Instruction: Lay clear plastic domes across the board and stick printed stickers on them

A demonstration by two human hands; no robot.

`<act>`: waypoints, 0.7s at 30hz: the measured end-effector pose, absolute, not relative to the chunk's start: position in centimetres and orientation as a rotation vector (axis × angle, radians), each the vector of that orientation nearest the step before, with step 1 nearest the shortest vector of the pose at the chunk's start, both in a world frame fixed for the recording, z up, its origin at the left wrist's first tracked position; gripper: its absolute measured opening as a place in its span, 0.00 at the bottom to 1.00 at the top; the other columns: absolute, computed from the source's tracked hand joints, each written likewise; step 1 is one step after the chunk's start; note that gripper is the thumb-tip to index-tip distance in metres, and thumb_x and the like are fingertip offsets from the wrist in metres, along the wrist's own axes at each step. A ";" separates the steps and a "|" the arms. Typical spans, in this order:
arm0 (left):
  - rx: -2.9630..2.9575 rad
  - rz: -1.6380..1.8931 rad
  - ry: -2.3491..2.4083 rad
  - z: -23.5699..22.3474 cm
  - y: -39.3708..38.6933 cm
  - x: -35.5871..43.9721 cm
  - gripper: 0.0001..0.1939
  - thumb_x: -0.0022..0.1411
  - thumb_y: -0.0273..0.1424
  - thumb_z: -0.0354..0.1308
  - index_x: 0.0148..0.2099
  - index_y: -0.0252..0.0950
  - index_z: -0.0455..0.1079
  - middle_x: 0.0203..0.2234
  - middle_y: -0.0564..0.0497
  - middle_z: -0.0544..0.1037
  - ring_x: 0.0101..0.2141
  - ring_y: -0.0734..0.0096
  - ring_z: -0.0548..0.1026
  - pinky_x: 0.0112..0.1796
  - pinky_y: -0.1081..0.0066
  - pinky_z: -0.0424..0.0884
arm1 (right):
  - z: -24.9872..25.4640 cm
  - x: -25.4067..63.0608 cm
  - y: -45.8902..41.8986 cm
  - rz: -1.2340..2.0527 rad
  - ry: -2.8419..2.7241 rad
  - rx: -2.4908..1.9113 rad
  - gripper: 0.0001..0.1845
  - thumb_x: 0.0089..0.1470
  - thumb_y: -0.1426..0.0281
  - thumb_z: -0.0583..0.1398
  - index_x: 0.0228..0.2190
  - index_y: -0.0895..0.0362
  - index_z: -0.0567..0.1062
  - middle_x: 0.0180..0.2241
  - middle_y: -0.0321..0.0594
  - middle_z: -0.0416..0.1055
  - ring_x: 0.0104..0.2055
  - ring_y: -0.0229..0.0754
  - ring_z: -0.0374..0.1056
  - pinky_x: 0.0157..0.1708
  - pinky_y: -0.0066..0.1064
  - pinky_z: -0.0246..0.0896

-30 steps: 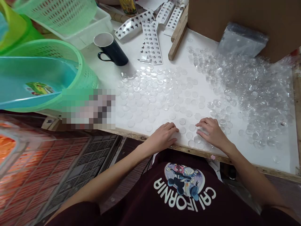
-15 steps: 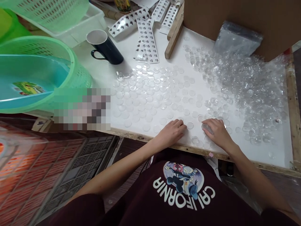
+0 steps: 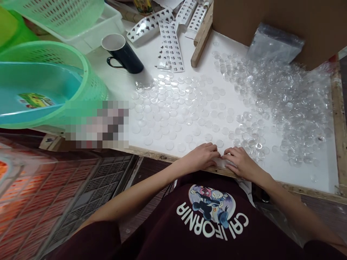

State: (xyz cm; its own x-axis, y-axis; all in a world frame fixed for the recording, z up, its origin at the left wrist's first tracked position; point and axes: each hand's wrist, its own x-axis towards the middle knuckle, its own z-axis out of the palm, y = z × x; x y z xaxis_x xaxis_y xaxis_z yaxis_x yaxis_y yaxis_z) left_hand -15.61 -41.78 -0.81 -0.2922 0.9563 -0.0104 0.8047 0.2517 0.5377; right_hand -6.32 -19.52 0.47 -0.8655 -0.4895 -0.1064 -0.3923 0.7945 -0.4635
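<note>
Near the front edge of the white tabletop (image 3: 273, 173), my left hand (image 3: 204, 156) and my right hand (image 3: 241, 163) lie almost fingertip to fingertip. Both have curled fingers pointing down at the surface. Whatever is pinched between the fingertips is hidden, though clear round discs lie right around them. One clear disc (image 3: 219, 143) rests just beyond the left fingers. Flat clear discs (image 3: 168, 113) spread in a loose layer to the left and middle. On the right, a large heap of clear discs (image 3: 287, 97) is piled up, with a smaller cluster (image 3: 246, 136) beyond my right hand.
A dark mug (image 3: 127, 56) stands at the back left, beside green baskets (image 3: 93, 77). Printed sticker strips (image 3: 172, 45) lie behind the discs. A wooden strip (image 3: 202, 47), a brown board (image 3: 233, 21) and a clear plastic packet (image 3: 275, 45) are at the back. Wooden rims (image 3: 151, 154) edge the table.
My right hand has moved left and toward the front edge, close to my left hand. The left has shifted slightly right and nearer. Clear discs now show where my right hand was.
</note>
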 end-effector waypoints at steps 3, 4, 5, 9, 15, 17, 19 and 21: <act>1.620 0.576 2.232 -0.9 -41.5 -15.8 0.08 0.64 0.26 0.63 0.46 0.35 0.72 0.42 0.46 0.74 0.41 0.61 0.73 0.43 0.66 0.69 | 0.3 -6.5 -18.8 -0.671 2.805 -0.573 0.11 0.62 0.75 0.58 0.45 0.56 0.76 0.44 0.46 0.75 0.46 0.49 0.69 0.45 0.41 0.62; 1.617 0.569 2.242 -0.9 -41.5 -15.8 0.08 0.64 0.26 0.62 0.46 0.35 0.71 0.42 0.45 0.74 0.42 0.61 0.73 0.43 0.65 0.69 | 0.4 -6.5 -18.6 -0.712 2.809 -0.525 0.11 0.63 0.74 0.57 0.46 0.56 0.75 0.43 0.46 0.76 0.46 0.49 0.70 0.46 0.42 0.62; 1.610 0.568 2.252 -0.9 -41.5 -15.8 0.07 0.65 0.26 0.62 0.46 0.34 0.71 0.42 0.45 0.74 0.42 0.61 0.73 0.43 0.65 0.69 | 0.4 -6.5 -18.4 -0.762 2.806 -0.472 0.11 0.63 0.74 0.57 0.46 0.56 0.75 0.43 0.45 0.77 0.46 0.48 0.71 0.46 0.42 0.63; 1.560 0.601 2.299 -1.0 -41.2 -15.7 0.07 0.67 0.25 0.56 0.47 0.33 0.70 0.42 0.44 0.74 0.42 0.62 0.73 0.44 0.65 0.69 | 0.5 -6.4 -18.2 -0.945 2.761 -0.277 0.14 0.63 0.70 0.58 0.50 0.53 0.72 0.40 0.41 0.77 0.40 0.45 0.73 0.45 0.41 0.66; 1.501 0.581 2.442 -1.1 -40.6 -15.6 0.06 0.69 0.24 0.52 0.45 0.34 0.70 0.41 0.44 0.74 0.42 0.62 0.72 0.43 0.64 0.69 | 0.3 -6.7 -18.3 -0.913 2.850 -0.273 0.12 0.64 0.72 0.56 0.47 0.54 0.73 0.43 0.44 0.74 0.39 0.45 0.72 0.44 0.42 0.67; 1.542 0.576 2.405 -1.0 -40.7 -15.5 0.03 0.68 0.27 0.56 0.44 0.34 0.70 0.41 0.45 0.74 0.41 0.62 0.72 0.43 0.65 0.69 | 0.2 -6.7 -18.3 -0.885 2.869 -0.311 0.11 0.64 0.72 0.55 0.46 0.54 0.74 0.42 0.44 0.74 0.42 0.47 0.72 0.44 0.42 0.67; 1.568 0.554 2.355 -1.0 -41.0 -15.3 0.05 0.66 0.29 0.60 0.43 0.34 0.69 0.41 0.45 0.74 0.41 0.62 0.72 0.42 0.65 0.69 | 0.1 -6.6 -18.3 -0.876 2.862 -0.341 0.10 0.64 0.72 0.56 0.45 0.54 0.74 0.42 0.44 0.73 0.43 0.47 0.72 0.44 0.41 0.66; 1.553 0.525 2.340 -0.9 -41.4 -15.3 0.06 0.65 0.29 0.62 0.41 0.34 0.69 0.40 0.45 0.74 0.40 0.61 0.72 0.42 0.65 0.69 | -0.2 -6.5 -18.2 -0.866 2.851 -0.352 0.09 0.64 0.72 0.56 0.44 0.54 0.75 0.42 0.44 0.73 0.43 0.47 0.71 0.45 0.41 0.66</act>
State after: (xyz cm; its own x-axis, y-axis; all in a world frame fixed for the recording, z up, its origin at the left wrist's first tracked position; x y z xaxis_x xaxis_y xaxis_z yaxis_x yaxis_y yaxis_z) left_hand -15.30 -41.36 -0.93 -0.3807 0.9241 -0.0346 0.8207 0.3549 0.4477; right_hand -6.47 -18.16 -0.15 -0.9627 -0.2624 -0.0661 -0.1813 0.8069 -0.5622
